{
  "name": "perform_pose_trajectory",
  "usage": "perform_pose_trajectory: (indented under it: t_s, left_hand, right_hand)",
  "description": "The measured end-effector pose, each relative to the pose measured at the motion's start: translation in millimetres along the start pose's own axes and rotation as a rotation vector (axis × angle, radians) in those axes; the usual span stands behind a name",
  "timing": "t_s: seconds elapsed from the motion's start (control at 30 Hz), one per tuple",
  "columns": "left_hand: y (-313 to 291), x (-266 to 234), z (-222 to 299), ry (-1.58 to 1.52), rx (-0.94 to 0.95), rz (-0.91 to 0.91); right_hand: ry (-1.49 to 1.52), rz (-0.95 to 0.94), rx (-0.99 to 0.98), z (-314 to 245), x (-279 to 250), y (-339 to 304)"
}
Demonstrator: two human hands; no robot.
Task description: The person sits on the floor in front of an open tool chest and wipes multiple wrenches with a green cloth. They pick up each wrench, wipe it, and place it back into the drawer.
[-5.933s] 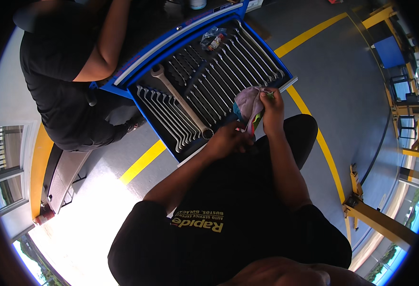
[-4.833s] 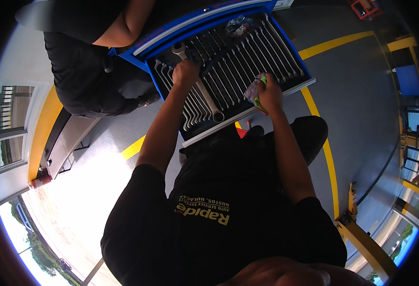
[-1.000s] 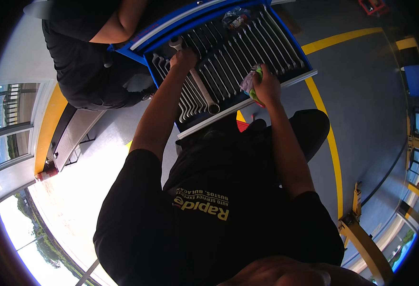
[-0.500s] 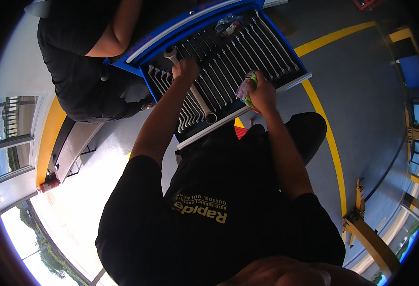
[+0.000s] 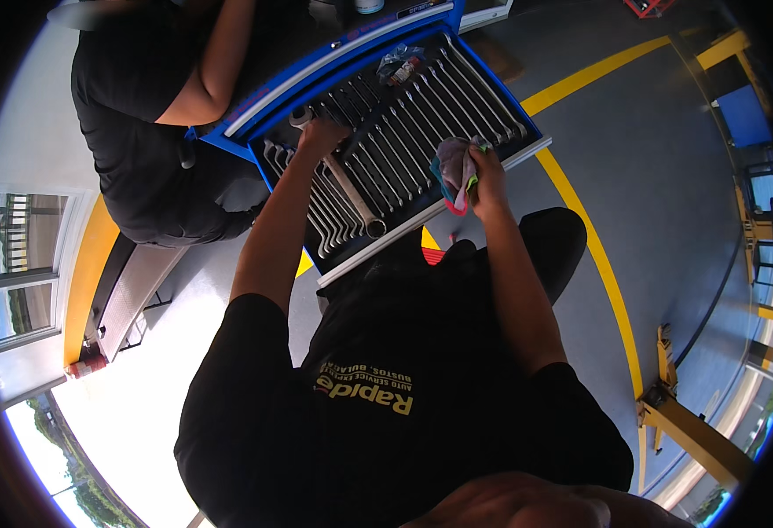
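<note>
A large silver combination wrench (image 5: 348, 191) slants across the open tool drawer (image 5: 439, 211), its open end toward the back and its ring end near the front edge. My left hand (image 5: 323, 135) is closed around its upper shank. Whether the wrench touches the drawer bottom, I cannot tell. In my right hand (image 5: 490, 182) is a bunched, multicoloured rag (image 5: 455, 172), pinched at its right side above the drawer's front right part. Rows of smaller combination wrenches (image 5: 395, 145) lie in the drawer, with offset ring wrenches (image 5: 323, 214) at its left.
A clear plastic packet (image 5: 401, 65) lies at the drawer's back. Another person in dark clothes (image 5: 153, 150) is close by on the left, one bare arm bent. Yellow lines (image 5: 593, 238) cross the grey floor, and a yellow metal arm (image 5: 694, 440) stands at lower right.
The drawer appears farther left in the picture. My right hand has moved rightward relative to it, and the rag hangs looser and more spread out. My left hand still grips the wrench.
</note>
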State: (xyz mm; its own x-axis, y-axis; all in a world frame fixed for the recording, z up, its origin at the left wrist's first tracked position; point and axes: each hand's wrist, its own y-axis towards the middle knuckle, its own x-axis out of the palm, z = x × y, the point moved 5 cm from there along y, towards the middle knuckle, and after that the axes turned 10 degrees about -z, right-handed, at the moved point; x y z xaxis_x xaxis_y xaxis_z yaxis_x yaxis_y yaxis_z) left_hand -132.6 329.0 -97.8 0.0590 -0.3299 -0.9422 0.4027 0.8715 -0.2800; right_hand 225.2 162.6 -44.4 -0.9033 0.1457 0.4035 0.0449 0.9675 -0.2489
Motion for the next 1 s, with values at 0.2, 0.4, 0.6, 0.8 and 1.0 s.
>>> perform_pose_trajectory:
  t_s: [0.2,0.4,0.6,0.8,1.0]
  left_hand:
    - [-76,-64,107,-1.096,-0.001,-0.047]
    - [-172,-66,226,-0.952,0.178,-0.021]
    - [-222,-95,265,-0.636,0.36,-0.009]
    - [-260,-111,304,-0.593,0.563,-0.137]
    - [-300,-132,338,-0.609,0.514,0.017]
  right_hand:
    - [0.85,-0.396,0.19,-16,45,-48]
    - [0.463,-0.311,0.261,-38,105,-89]
    - [0.143,-0.167,0.011,-60,94,-129]
    - [0.285,-0.141,-0.022,-83,82,-160]
    - [0.523,-0.154,0.003,-95,59,-206]
